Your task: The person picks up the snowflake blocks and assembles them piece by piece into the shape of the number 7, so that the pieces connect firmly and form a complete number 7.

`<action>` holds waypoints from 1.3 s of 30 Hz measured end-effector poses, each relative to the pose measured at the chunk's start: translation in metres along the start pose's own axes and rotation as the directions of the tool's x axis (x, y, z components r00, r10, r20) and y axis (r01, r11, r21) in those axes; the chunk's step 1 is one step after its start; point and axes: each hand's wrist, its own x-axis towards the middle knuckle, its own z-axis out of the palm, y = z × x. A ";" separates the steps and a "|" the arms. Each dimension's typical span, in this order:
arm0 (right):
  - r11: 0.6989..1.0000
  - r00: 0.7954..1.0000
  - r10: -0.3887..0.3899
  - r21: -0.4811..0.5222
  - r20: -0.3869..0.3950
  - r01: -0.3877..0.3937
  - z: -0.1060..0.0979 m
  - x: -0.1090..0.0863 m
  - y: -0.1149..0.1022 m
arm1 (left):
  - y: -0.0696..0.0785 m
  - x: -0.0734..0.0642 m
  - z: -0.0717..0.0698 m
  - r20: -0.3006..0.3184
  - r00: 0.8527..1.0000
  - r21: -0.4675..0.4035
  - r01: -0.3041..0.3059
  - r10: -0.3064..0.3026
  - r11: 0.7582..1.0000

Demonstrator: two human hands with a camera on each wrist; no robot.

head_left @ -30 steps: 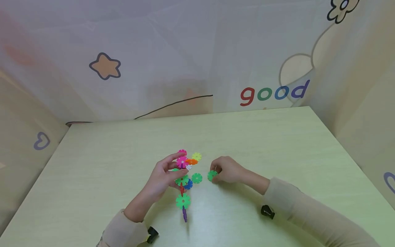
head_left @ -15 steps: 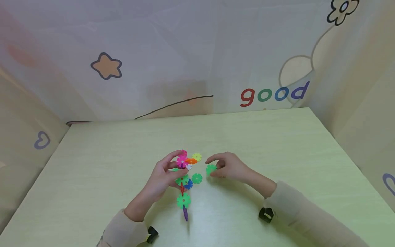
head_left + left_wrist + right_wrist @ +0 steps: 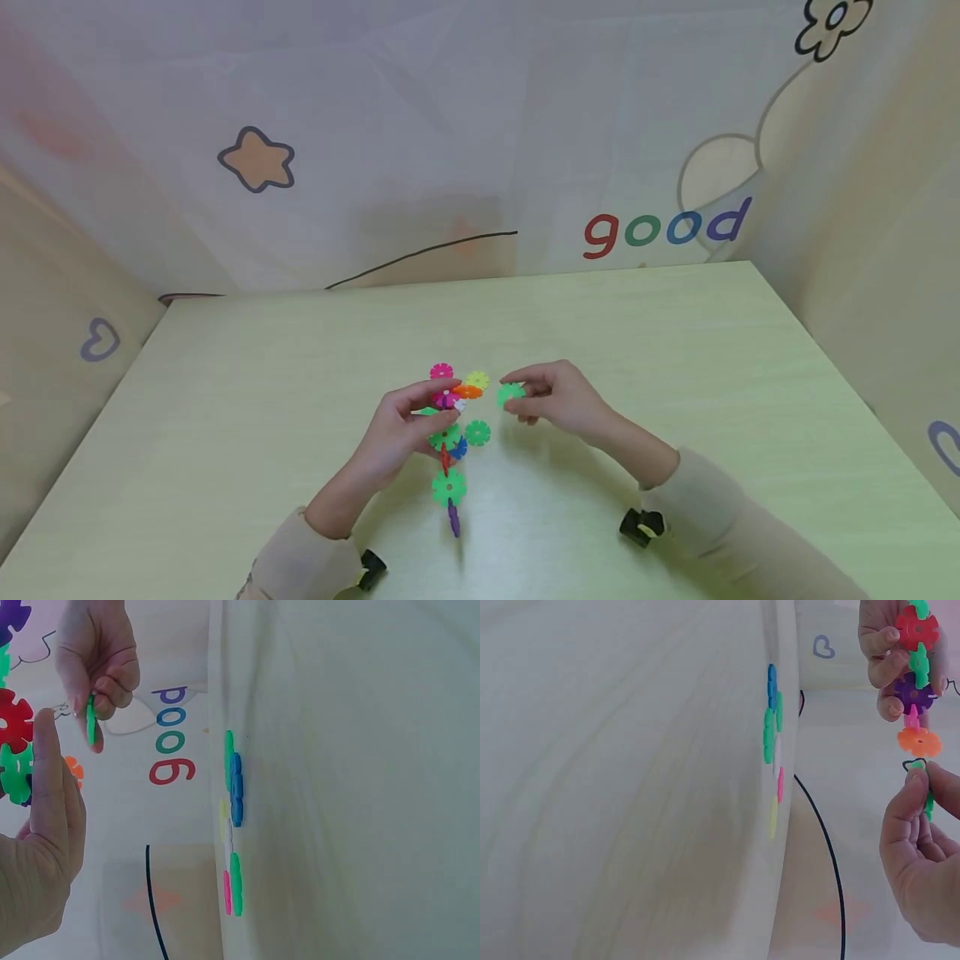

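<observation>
My left hand (image 3: 405, 433) holds a chain of interlocking notched plastic discs over the table. It runs from a purple disc (image 3: 453, 518) at the near end through a green disc (image 3: 448, 486) and a red disc (image 3: 917, 628) to an orange disc (image 3: 919, 742) at the far end. Between thumb and fingers, my right hand (image 3: 566, 402) pinches a single green disc (image 3: 511, 394). That disc is just right of the orange one, a small gap between them in the head view. Fingers hide part of the chain's middle.
Loose discs lie on the table (image 3: 637, 333) under and beyond the chain: pink (image 3: 441, 371), yellow (image 3: 477, 380), white (image 3: 460, 406), blue (image 3: 460, 450) and green (image 3: 477, 432). A printed cloth (image 3: 420, 125) stands behind the table's far edge.
My right hand has raised the green disc and carried it slightly away from me and leftward, toward the orange end. The chain in my left hand has turned slightly.
</observation>
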 end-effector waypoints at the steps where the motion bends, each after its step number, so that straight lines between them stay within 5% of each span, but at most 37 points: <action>1: 1.000 1.000 0.000 0.016 -0.007 0.001 0.001 0.000 -0.001 | 0.001 0.000 0.000 -0.002 1.000 0.001 -0.004 0.004 1.000; 26: 0.967 0.998 -0.007 0.255 -0.056 0.021 0.017 0.002 -0.008 | 0.002 -0.001 0.005 -0.062 0.997 0.070 -0.032 0.037 0.997; 39: 0.963 0.997 0.007 0.270 -0.072 0.012 0.019 0.003 -0.009 | 0.000 0.001 0.004 -0.009 0.996 0.167 -0.086 0.089 0.982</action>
